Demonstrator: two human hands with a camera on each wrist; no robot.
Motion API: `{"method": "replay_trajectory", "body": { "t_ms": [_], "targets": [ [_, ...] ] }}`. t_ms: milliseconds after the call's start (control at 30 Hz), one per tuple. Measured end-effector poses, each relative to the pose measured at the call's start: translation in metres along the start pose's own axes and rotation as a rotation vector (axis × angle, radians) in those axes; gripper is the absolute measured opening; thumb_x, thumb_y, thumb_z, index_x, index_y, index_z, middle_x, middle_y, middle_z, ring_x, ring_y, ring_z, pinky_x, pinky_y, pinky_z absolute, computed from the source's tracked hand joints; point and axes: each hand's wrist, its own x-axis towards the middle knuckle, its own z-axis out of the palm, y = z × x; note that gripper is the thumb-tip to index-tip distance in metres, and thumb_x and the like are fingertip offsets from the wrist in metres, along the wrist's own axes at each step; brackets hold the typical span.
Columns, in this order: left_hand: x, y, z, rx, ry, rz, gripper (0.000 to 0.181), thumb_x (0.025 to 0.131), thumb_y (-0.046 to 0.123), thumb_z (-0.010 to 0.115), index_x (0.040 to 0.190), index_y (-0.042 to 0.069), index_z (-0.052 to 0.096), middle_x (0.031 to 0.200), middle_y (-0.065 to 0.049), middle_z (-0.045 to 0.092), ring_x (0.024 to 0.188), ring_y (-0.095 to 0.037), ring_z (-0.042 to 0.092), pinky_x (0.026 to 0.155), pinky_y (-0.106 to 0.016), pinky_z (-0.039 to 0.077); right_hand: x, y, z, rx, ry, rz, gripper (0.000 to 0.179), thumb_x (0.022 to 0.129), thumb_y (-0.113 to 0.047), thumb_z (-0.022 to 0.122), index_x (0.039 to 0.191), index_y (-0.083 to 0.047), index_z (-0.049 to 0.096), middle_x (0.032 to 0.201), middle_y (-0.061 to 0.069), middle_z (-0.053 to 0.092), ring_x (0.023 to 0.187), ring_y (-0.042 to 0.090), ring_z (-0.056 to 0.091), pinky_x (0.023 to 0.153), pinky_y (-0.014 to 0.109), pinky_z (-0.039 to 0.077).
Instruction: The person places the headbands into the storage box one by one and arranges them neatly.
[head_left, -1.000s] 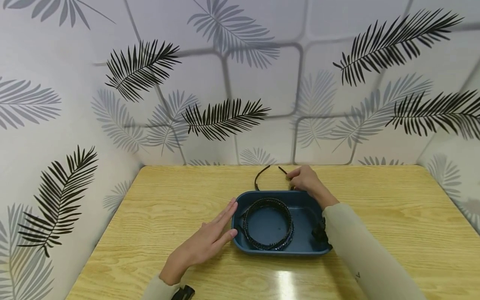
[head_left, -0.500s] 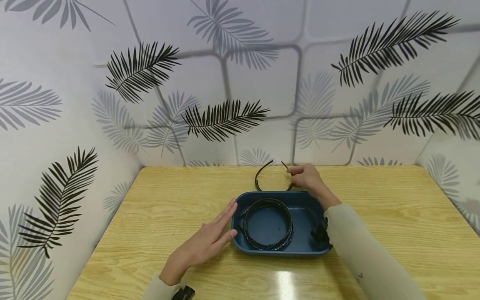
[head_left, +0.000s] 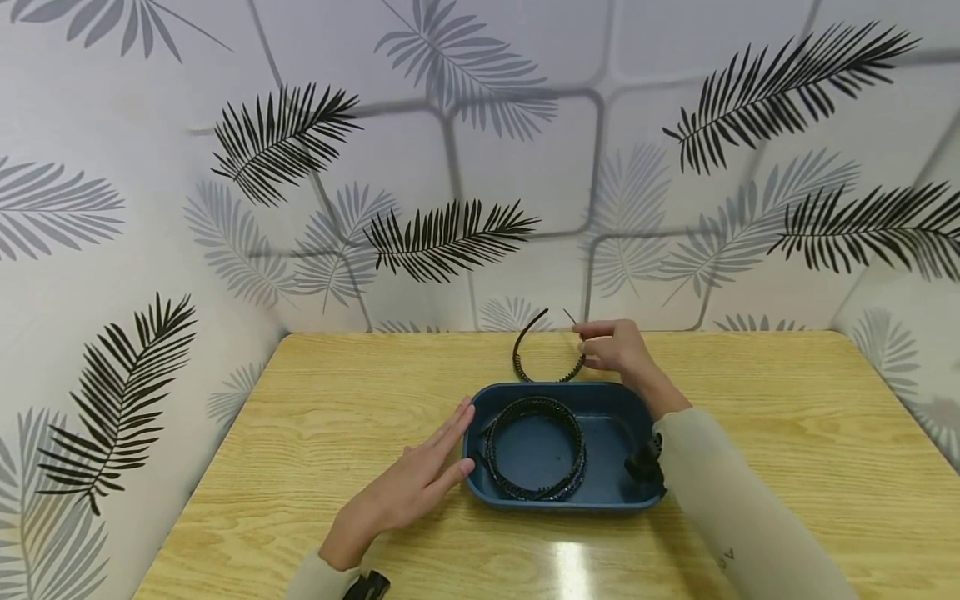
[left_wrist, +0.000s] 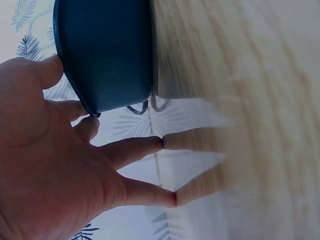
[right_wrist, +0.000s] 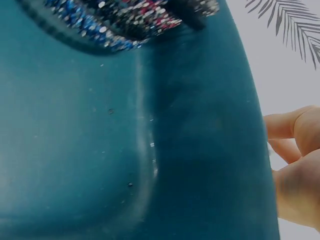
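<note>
A dark blue plastic bin [head_left: 609,450] stands on the table. Inside lie several black headbands [head_left: 491,454], stacked in a ring on the left; close up in the right wrist view, blue, silver and red glitter shows on the headbands [right_wrist: 95,27]. Beyond the far rim, my right hand [head_left: 618,350] pinches one arm of another dark headband [head_left: 517,360], whose two ends point toward the wall. The bin's wall hides the fingertips in the right wrist view. My left hand [head_left: 408,486] touches the bin's left end with extended fingers, two fingertips [left_wrist: 167,197] resting on the tabletop.
The light wood table [head_left: 337,400] ends at a patterned wall [head_left: 480,167] with leaf prints, close behind the held headband. Another patterned panel [head_left: 97,292] rises along the left side. The right forearm's sleeve [head_left: 735,500] passes over the bin's right end.
The right hand has lifted slightly, raising the headband's ends up and away toward the wall while its curve shows more behind the bin. The left hand and the bin stay in place.
</note>
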Motion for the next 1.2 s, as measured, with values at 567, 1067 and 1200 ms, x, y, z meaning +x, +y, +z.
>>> {"method": "replay_trajectory", "body": {
  "t_ms": [567,1067,1200],
  "targets": [
    [0.0,-0.002,0.001,0.009,0.0,0.001,0.069,0.112,0.042,0.041,0.167,0.027,0.003,0.172,0.008,-0.002,0.154,-0.023,0.017,0.101,-0.085,0.019,-0.02,-0.024,-0.013,0.095,-0.011,-0.126,0.042,0.1,0.001,0.061,0.142,0.004,0.058,0.145,0.022,0.053,0.112,0.019,0.061,0.092,0.04,0.057],
    [0.0,-0.001,0.001,0.0,0.002,-0.001,0.069,0.112,0.037,0.043,0.167,0.029,0.003,0.172,0.008,-0.001,0.155,-0.024,0.016,0.101,-0.086,0.018,-0.048,-0.037,-0.023,0.141,-0.053,-0.206,0.046,0.103,-0.001,0.059,0.147,0.006,0.052,0.148,0.025,0.044,0.127,0.03,0.054,0.095,0.041,0.055],
    [0.0,0.0,0.0,0.003,-0.001,0.002,0.069,0.112,0.038,0.043,0.167,0.028,0.003,0.173,0.006,0.0,0.155,-0.023,0.016,0.101,-0.085,0.019,-0.055,-0.035,-0.025,0.147,-0.053,-0.227,0.045,0.103,-0.001,0.059,0.147,0.006,0.052,0.145,0.023,0.047,0.123,0.027,0.056,0.093,0.04,0.056]
  ]
}}
